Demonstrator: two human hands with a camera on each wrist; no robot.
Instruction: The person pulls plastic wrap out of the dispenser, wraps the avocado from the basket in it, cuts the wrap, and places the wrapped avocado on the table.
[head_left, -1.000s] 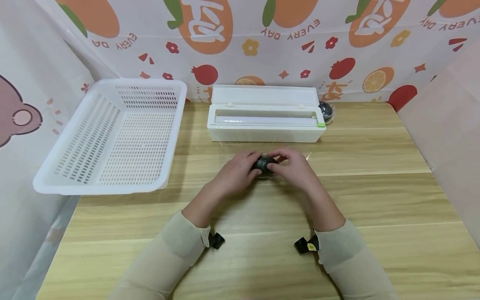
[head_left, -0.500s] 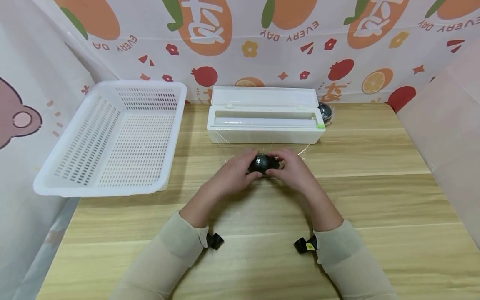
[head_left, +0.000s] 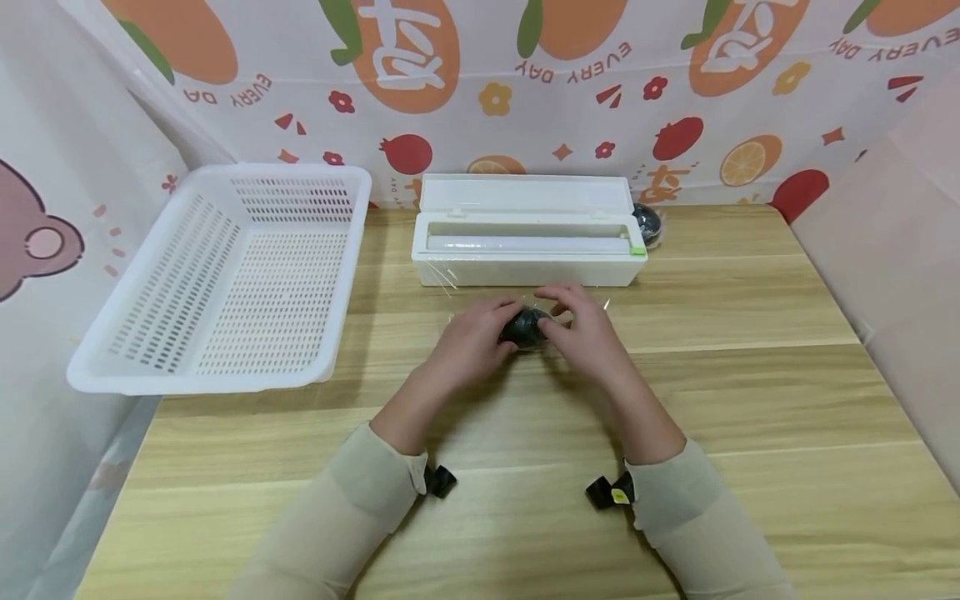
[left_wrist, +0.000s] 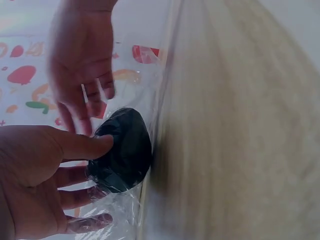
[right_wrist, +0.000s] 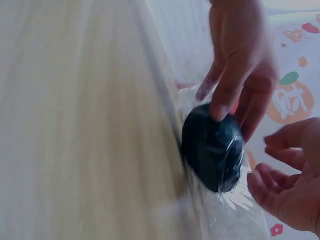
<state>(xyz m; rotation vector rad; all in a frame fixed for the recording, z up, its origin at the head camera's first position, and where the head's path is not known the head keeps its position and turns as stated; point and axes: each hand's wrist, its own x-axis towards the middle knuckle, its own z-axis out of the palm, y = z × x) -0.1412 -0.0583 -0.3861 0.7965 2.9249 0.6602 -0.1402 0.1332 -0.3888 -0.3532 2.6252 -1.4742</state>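
Note:
A dark green, rounded avocado-like fruit [head_left: 525, 329] sits in clear cling film on the wooden table, in front of a white film box [head_left: 529, 271]. My left hand [head_left: 471, 335] holds it from the left; in the left wrist view the thumb presses on the near side, with the fingers behind. On the other side is my right hand [head_left: 585, 332], its fingers loosely bent. The right wrist view shows that hand [right_wrist: 292, 175] beside the fruit with a gap between them. Loose cling film [left_wrist: 127, 212] spreads around and under the fruit.
The film box has its lid up and a roll [head_left: 528, 243] inside. Behind its right end lies another dark, film-wrapped round thing [head_left: 648, 225]. A white perforated basket [head_left: 350, 275] stands at the left. Printed curtains [head_left: 495, 137] bound the back of the wooden table [head_left: 735, 383].
The right hand has eased off the fruit's right side, its fingers lifting and spreading. My left hand keeps its hold, and the fruit has turned slightly.

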